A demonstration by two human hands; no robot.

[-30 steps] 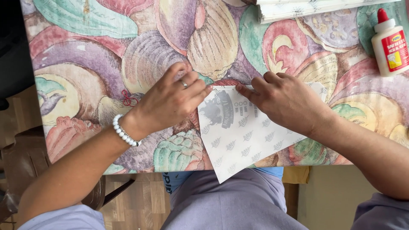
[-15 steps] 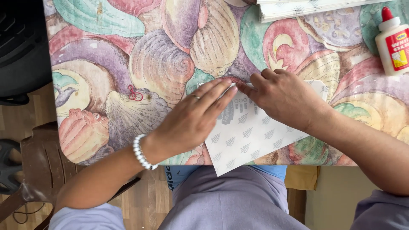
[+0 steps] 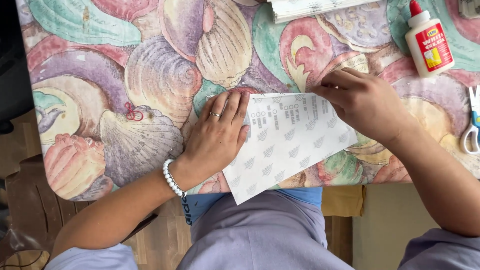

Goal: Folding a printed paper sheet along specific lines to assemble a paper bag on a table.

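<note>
White paper sheet [image 3: 290,145], grey leaf-printed, lies tilted at the near table edge [image 3: 125,165], one corner overhanging. Left hand [image 3: 217,135] flat on it, fingers extended, gripping nothing. Right hand [image 3: 365,102] curled, pinching the far edge. White glue bottle [image 3: 428,42], red cap, red label, stands far right; scissors [image 3: 471,125] below it.

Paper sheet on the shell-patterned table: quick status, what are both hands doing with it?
Left hand flat on paper sheet, pressing its left edge. Right hand pinching top right edge. Sheet overhangs table. Glue bottle, scissors off right, clear.
</note>
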